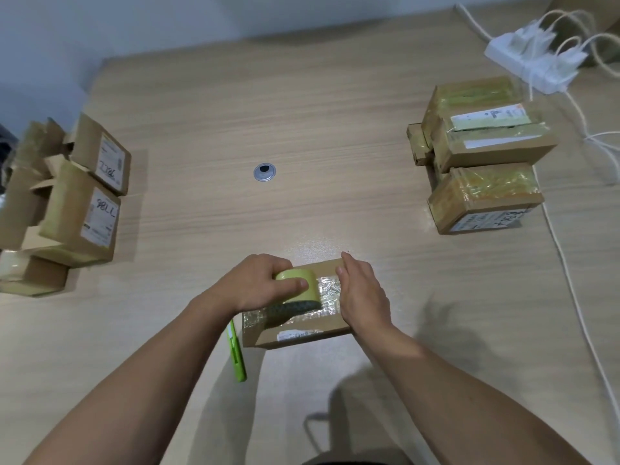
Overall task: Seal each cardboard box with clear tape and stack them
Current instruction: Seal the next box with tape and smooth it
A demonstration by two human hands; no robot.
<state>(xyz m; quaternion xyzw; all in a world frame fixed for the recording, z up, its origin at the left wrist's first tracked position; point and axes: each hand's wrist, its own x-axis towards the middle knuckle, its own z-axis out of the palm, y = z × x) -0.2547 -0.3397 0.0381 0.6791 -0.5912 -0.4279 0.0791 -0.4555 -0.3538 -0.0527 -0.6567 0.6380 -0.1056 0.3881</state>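
While left hand (pixel 263 287) grips tape roll (pixel 301 274), right hand (pixel 363 290) presses flat on box (pixel 265 334) edge.

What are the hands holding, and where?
The left hand grips the tape roll across its round rim. The right hand holds nothing; its straight fingers press the right end of the cardboard box.

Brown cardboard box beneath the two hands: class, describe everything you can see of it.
The brown cardboard box lies flat on the light wooden table, closed. Shiny clear tape runs along its top; a white label is on the near side. The left hand grips a yellowish tape roll standing on its top, and the right hand presses its right end with straight fingers.
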